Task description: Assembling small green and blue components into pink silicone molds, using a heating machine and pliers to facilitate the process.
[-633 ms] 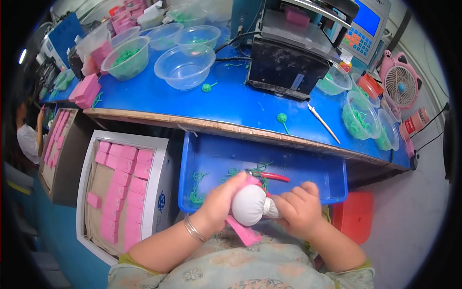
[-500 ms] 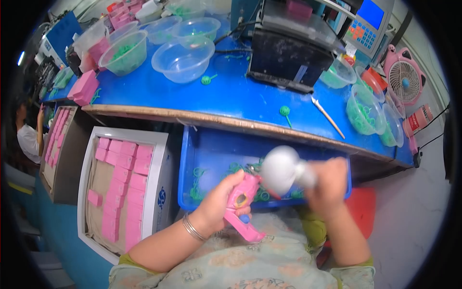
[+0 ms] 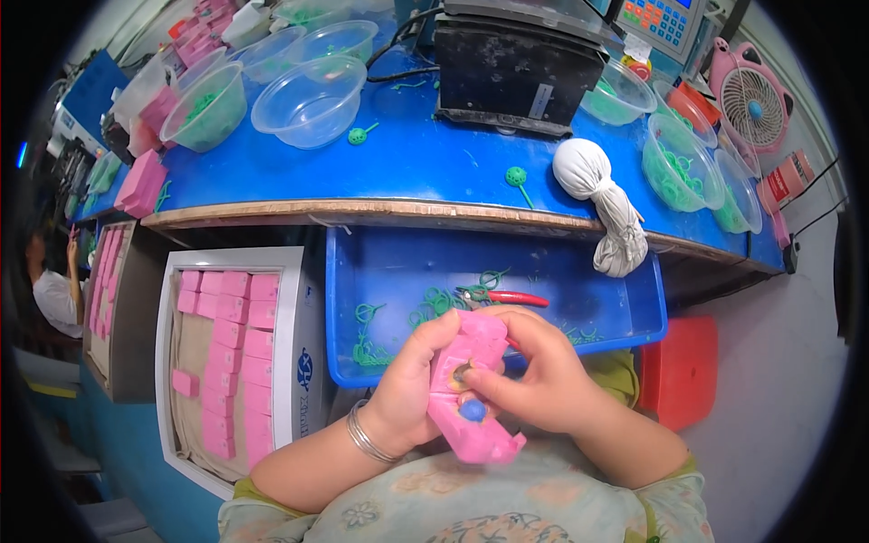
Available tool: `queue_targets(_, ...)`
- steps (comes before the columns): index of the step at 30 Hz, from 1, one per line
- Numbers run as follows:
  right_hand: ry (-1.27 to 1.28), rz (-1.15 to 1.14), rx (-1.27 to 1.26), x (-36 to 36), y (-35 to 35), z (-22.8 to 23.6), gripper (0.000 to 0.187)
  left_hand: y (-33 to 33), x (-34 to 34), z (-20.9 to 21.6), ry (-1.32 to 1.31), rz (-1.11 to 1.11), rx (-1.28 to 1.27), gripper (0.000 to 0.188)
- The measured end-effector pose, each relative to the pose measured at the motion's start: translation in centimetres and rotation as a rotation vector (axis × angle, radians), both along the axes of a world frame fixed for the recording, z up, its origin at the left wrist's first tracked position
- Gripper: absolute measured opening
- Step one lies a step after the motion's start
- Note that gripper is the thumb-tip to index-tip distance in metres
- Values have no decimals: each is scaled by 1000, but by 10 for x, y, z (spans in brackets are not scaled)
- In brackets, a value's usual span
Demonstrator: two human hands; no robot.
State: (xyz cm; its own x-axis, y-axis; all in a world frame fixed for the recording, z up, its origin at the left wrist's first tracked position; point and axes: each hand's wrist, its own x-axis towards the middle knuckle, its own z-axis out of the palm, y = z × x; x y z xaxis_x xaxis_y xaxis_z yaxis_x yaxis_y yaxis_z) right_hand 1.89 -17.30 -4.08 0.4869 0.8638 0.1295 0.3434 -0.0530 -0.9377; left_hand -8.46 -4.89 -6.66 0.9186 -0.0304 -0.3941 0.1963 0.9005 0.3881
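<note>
Close to my lap, my left hand (image 3: 403, 391) is closed round an opened two-part pink mould (image 3: 478, 442). A small blue ball (image 3: 472, 410) shows in its lower half, and a yellowish hollow lies in the upper half. My right hand (image 3: 543, 376) grips the mould's upper half, its thumb pressed at that hollow; some fingers are hidden behind. Just beyond the hands, red-handled pliers (image 3: 520, 298) lie in a blue bin (image 3: 659, 312) among green wax-like pieces (image 3: 434, 303). A white tied cloth pouch (image 3: 584, 167) rests on the blue table, its tail hanging over the edge.
A white-framed box (image 3: 282, 258) of pink blocks stands at left. Clear bowls (image 3: 308, 109), some with green pieces, sit on the blue table (image 3: 398, 163). Behind are a black machine (image 3: 516, 86) and a pink fan (image 3: 754, 109). A red stool (image 3: 683, 371) is at right.
The white cloth pouch has left my right hand and now lies on the table edge. My right hand has moved left onto the pink mould. The view has shifted slightly.
</note>
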Motion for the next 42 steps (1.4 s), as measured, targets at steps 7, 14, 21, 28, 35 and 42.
queue_targets(7,282,-103,60,-9,-1,-1,30,-6,-3,15,-20,103,240,56)
queue_targets(14,-98,-80,69,-4,-11,5,30,-1,-7,23,-150,-21,346,62)
queue_targets(21,-306,-153,229,-1,-20,24,31,0,-1,5,-225,117,202,67)
queue_targets(28,-397,-16,166,4,-26,26,32,8,-12,26,-479,-65,1060,46)
queue_targets(35,-124,-73,252,-4,-25,27,29,4,-13,38,-427,59,938,37)
queue_targets(42,-688,81,303,-6,-36,29,31,0,-12,31,-428,184,859,29)
